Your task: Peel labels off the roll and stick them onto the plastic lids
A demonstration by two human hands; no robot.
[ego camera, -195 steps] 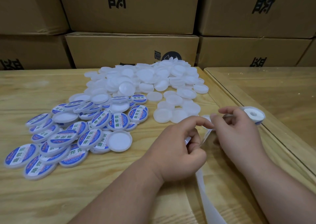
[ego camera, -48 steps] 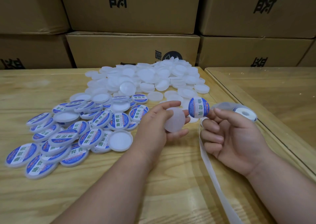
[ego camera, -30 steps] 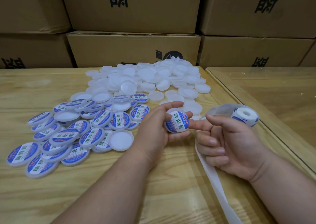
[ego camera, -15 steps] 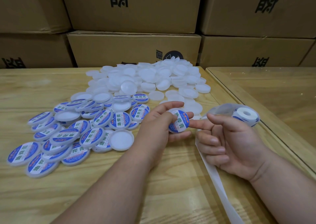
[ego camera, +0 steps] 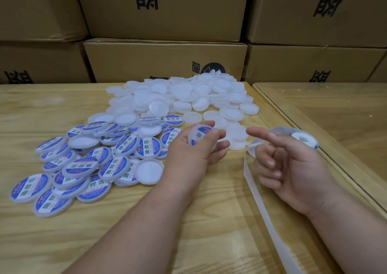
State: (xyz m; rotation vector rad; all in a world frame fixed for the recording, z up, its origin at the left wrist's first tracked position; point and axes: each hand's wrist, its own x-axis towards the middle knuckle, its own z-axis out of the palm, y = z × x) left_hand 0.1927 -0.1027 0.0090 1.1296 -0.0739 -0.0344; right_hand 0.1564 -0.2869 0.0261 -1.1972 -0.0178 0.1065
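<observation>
Stacked cardboard boxes (ego camera: 165, 60) wall off the far edge of the wooden tabletop (ego camera: 62, 242), whose near part lies bare wood around the forearms. To the right a second glass-topped table (ego camera: 335, 110) butts against it along a raised seam. A heap of plain white lids (ego camera: 188, 93) sits at the back, close to the boxes; nearer and to the left spreads a pile of labelled lids (ego camera: 83, 163), stopping well short of the left edge. A strip of spent backing tape (ego camera: 263, 209) trails from the right hand toward the near edge. The left hand (ego camera: 194, 152) has its grip curled round one labelled lid (ego camera: 200, 135), blurred, held just above the tabletop between the piles. The right hand (ego camera: 293, 169) pinches the label roll (ego camera: 301, 136) near the seam, forefinger pointing left, apart from the held lid.
</observation>
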